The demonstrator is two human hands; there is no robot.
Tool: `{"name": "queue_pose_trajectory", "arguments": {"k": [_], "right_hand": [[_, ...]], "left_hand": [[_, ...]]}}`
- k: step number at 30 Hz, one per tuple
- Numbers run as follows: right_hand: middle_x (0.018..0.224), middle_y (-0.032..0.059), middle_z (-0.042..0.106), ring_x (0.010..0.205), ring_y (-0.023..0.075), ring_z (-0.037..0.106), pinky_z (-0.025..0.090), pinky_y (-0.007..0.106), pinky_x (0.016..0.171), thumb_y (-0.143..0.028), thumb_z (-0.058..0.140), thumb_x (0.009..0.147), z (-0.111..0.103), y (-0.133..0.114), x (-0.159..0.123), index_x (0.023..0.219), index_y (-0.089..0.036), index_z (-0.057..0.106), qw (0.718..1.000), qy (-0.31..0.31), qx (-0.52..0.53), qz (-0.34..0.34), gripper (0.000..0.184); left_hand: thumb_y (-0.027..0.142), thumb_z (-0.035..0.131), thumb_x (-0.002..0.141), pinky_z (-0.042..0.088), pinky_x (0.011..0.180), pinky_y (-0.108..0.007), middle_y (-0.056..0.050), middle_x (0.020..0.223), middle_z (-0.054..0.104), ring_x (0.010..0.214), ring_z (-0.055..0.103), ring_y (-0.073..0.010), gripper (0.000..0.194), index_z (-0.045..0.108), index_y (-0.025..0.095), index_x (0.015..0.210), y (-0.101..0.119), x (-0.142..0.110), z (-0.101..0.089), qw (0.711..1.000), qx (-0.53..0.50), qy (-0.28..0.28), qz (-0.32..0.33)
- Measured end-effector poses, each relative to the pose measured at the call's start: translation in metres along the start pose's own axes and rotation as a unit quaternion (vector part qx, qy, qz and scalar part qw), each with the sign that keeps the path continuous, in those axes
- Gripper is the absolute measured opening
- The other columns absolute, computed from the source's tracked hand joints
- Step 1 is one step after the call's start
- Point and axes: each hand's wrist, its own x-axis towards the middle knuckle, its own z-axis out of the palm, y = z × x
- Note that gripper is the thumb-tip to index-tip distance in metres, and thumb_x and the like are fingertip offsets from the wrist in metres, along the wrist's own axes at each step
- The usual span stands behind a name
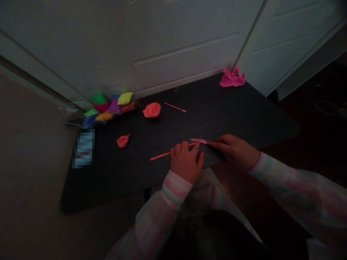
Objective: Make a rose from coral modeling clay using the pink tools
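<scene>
- Pink plastic clay tool [162, 156] lies lengthwise across the bench [108, 180], under the left hand [187, 162], its fingers curled over it.
- Right hand [235, 151]: fingers pressed together, reaching its flat end.

From here I count two hands [211, 153] at one worktop [217, 108]. I see two pink sticks [175, 107], two coral clay lumps [151, 110], one crumpled magenta wad [231, 78] and roughly eight small colored packets [114, 107], which overlap, so I can't be sure. One pixelated block [84, 148] also shows.
</scene>
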Motion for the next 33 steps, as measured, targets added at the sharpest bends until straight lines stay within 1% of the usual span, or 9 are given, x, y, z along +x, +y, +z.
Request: {"name": "queue_pose_trajectory", "arguments": {"k": [6, 9, 12, 15, 18, 22, 26, 30, 33], "right_hand": [[0.078, 0.0069, 0.051, 0.071, 0.0165, 0.043, 0.04, 0.03, 0.065, -0.013, 0.042, 0.072, -0.007, -0.003, 0.005, 0.108, -0.016, 0.049, 0.999, -0.037, -0.021, -0.001, 0.036], [0.078, 0.007, 0.052, 0.071, 0.0161, 0.045, 0.04, 0.03, 0.066, -0.012, 0.039, 0.074, -0.008, -0.001, 0.006, 0.106, -0.016, 0.05, 0.999, -0.037, 0.006, 0.01, 0.035], [0.079, 0.0069, 0.053, 0.072, 0.0145, 0.048, 0.041, 0.028, 0.066, -0.014, 0.035, 0.077, -0.008, 0.002, 0.007, 0.102, -0.016, 0.053, 0.995, -0.017, 0.081, 0.048, 0.03], [0.079, 0.0051, 0.054, 0.071, 0.0127, 0.05, 0.042, 0.025, 0.064, -0.022, 0.035, 0.08, -0.01, 0.003, 0.008, 0.101, -0.017, 0.052, 0.981, 0.024, 0.163, 0.104, 0.028], [0.076, 0.0039, 0.053, 0.07, 0.0122, 0.05, 0.042, 0.024, 0.063, -0.023, 0.034, 0.08, -0.009, -0.002, 0.008, 0.103, -0.018, 0.05, 0.977, 0.044, 0.177, 0.109, 0.029], [0.077, 0.0056, 0.05, 0.07, 0.0136, 0.046, 0.041, 0.026, 0.063, -0.019, 0.034, 0.079, 0.0, -0.012, 0.006, 0.107, -0.017, 0.049, 0.995, 0.016, 0.087, 0.046, 0.032], [0.08, 0.0059, 0.051, 0.072, 0.0151, 0.044, 0.04, 0.028, 0.064, -0.016, 0.035, 0.078, 0.005, -0.014, 0.005, 0.11, -0.018, 0.046, 1.0, -0.005, 0.002, 0.001, 0.035], [0.078, 0.0064, 0.051, 0.071, 0.0158, 0.043, 0.039, 0.028, 0.064, -0.015, 0.039, 0.075, 0.002, -0.015, 0.006, 0.109, -0.017, 0.047, 0.999, -0.01, -0.042, -0.018, 0.035], [0.078, 0.0068, 0.051, 0.071, 0.0161, 0.042, 0.039, 0.029, 0.065, -0.015, 0.041, 0.075, 0.0, -0.018, 0.007, 0.109, -0.017, 0.048, 0.998, -0.023, -0.063, -0.016, 0.035]], "left_hand": [[0.037, 0.034, 0.076, 0.03, 0.066, -0.036, -0.006, 0.087, 0.045, 0.081, 0.037, -0.0216, 0.034, 0.048, 0.024, 0.104, 0.003, 0.006, 0.001, 1.0, -0.003, -0.015, -0.005], [0.036, 0.036, 0.076, 0.031, 0.068, -0.035, -0.006, 0.087, 0.045, 0.082, 0.038, -0.0214, 0.032, 0.05, 0.023, 0.101, 0.003, 0.007, 0.001, 1.0, -0.028, -0.007, -0.007], [0.036, 0.037, 0.075, 0.032, 0.071, -0.035, -0.006, 0.086, 0.044, 0.081, 0.038, -0.0198, 0.035, 0.048, 0.02, 0.104, 0.0, 0.007, 0.002, 0.996, -0.08, 0.024, -0.032], [0.033, 0.039, 0.075, 0.033, 0.075, -0.033, -0.007, 0.088, 0.043, 0.082, 0.038, -0.018, 0.04, 0.043, 0.014, 0.11, -0.005, 0.006, 0.002, 0.985, -0.138, 0.081, -0.069], [0.026, 0.039, 0.075, 0.033, 0.075, -0.032, -0.008, 0.087, 0.043, 0.082, 0.038, -0.0172, 0.037, 0.045, 0.012, 0.109, -0.01, 0.002, 0.003, 0.977, -0.156, 0.117, -0.087], [0.019, 0.038, 0.074, 0.032, 0.072, -0.032, -0.006, 0.082, 0.043, 0.079, 0.038, -0.0175, 0.033, 0.05, 0.019, 0.105, -0.015, -0.006, 0.002, 0.988, -0.108, 0.085, -0.07], [0.019, 0.039, 0.073, 0.031, 0.069, -0.034, -0.005, 0.083, 0.044, 0.08, 0.037, -0.0196, 0.036, 0.047, 0.025, 0.108, -0.014, -0.01, 0.001, 0.997, -0.044, 0.037, -0.044], [0.022, 0.039, 0.073, 0.03, 0.065, -0.035, -0.005, 0.084, 0.046, 0.079, 0.037, -0.021, 0.034, 0.048, 0.027, 0.106, -0.01, -0.007, 0.0, 0.999, 0.0, 0.002, -0.034], [0.022, 0.037, 0.074, 0.029, 0.064, -0.035, -0.005, 0.083, 0.046, 0.079, 0.037, -0.0212, 0.031, 0.05, 0.026, 0.103, -0.009, -0.004, -0.001, 0.999, 0.014, -0.005, -0.028]]}}
